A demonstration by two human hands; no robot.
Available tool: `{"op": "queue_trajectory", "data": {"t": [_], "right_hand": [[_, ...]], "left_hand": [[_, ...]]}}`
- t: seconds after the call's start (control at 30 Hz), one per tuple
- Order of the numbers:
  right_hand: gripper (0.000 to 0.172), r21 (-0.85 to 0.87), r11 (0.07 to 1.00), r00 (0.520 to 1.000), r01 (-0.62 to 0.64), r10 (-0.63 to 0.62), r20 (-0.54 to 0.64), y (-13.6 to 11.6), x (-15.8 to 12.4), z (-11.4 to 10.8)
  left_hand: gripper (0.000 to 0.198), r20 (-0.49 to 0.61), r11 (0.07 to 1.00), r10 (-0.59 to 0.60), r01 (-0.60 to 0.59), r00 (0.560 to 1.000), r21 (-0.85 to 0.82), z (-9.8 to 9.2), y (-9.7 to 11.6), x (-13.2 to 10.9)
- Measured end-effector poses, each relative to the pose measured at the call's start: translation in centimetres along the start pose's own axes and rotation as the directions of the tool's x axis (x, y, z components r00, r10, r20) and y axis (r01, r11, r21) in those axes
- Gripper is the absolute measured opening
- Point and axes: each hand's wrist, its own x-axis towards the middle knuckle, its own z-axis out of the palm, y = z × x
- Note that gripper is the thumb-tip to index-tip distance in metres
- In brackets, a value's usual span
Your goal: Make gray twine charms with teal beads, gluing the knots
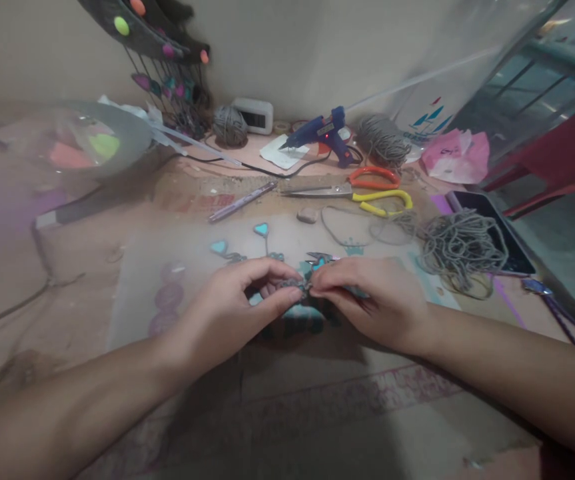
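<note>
Near the middle of the work surface, my left hand (252, 293) pinches a small piece of knotted grey cord (292, 284) between thumb and fingers. Close against it, my right hand (372, 293) is closed at the fingertips on the same cord work. Just beyond the fingers, a small turquoise piece (319, 263) and a pointed metal tip show, partly hidden by my right hand. Two turquoise hearts with grey edging lie beyond my left hand: one heart (261, 230) has a cord trailing from it, and the other heart (219, 247) lies to its left.
Scissors (327, 191), a purple pen (243, 202) and a blue glue gun (317, 133) lie farther back. A loose heap of grey cord (462, 250) covers part of a phone (517, 257) at right. Grey yarn balls (230, 125) stand along the wall. A pink bag (457, 157) sits back right.
</note>
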Motion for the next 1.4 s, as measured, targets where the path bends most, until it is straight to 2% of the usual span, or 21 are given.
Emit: {"op": "queue_trajectory", "data": {"t": [0.27,0.5,0.87,1.07,1.23,1.4], "right_hand": [[0.018,0.034,0.999,0.999,0.008,-0.01,0.05,0.03,0.05,0.02],[0.015,0.062,0.995,0.997,0.079,-0.079,-0.008,0.23,-0.11,0.21],[0.018,0.056,0.995,0.997,0.079,-0.079,0.006,0.2,-0.12,0.38],[0.017,0.039,0.999,0.999,0.018,-0.019,0.041,0.15,-0.12,0.35],[0.014,0.093,0.99,0.994,0.11,-0.11,-0.012,0.13,-0.03,0.23],[0.016,0.1,0.988,0.993,0.122,-0.121,-0.009,0.4,-0.21,0.47]], "left_hand": [[0.014,0.005,0.999,0.034,-0.034,0.999,0.005,-0.09,-0.03,-0.22],[0.012,-0.015,0.997,0.069,-0.069,0.997,0.033,-0.01,-0.01,0.02],[0.015,-0.021,0.992,0.093,-0.091,0.995,0.086,0.08,0.09,-0.13],[0.017,-0.019,0.978,0.153,-0.149,0.988,0.147,0.02,0.25,-0.18],[0.017,-0.028,0.981,0.131,-0.125,0.991,0.149,-0.04,0.01,-0.06],[0.014,-0.03,0.98,0.139,-0.133,0.99,0.147,-0.14,0.01,0.01]]}}
